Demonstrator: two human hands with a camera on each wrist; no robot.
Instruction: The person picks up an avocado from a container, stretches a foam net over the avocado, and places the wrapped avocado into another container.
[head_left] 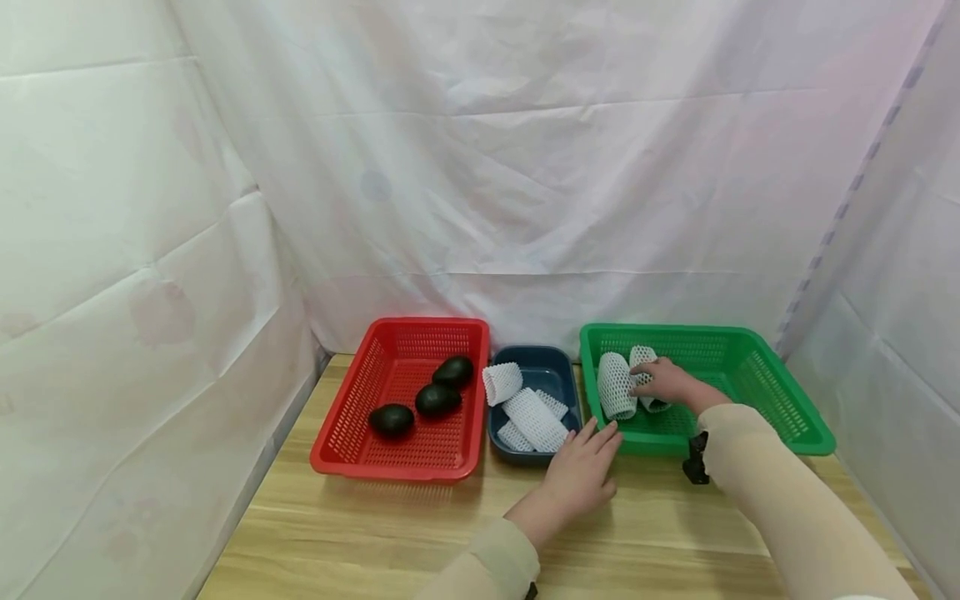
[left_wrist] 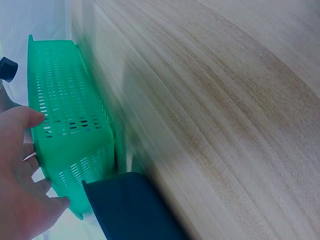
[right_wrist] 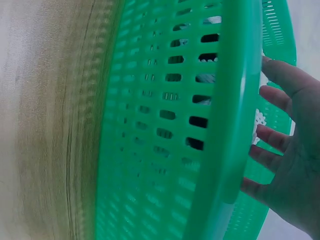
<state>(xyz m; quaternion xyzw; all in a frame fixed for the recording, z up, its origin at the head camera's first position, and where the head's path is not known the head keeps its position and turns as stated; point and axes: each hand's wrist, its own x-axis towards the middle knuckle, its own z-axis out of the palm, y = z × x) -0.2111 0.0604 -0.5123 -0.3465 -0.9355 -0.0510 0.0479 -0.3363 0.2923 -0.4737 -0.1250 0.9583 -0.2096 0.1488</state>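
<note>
Tubes of white foam net (head_left: pixel 617 387) are lying in the rectangular green plastic basket (head_left: pixel 776 396), our right hand (head_left: pixel 672 383) hovering loosely uncurled over one. Our left hand (head_left: pixel 579 472) is hanging relaxed beside the rounded-rectangular navy tray (head_left: pixel 551 367).

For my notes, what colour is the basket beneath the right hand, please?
The basket is green; the head view shows it best.

Head view is facing forward and down over the table (head_left: pixel 330 533) from farther back; both wrist views, turned sideways, are sharing the green basket (left_wrist: pixel 75 148), the right looking closer.
</note>
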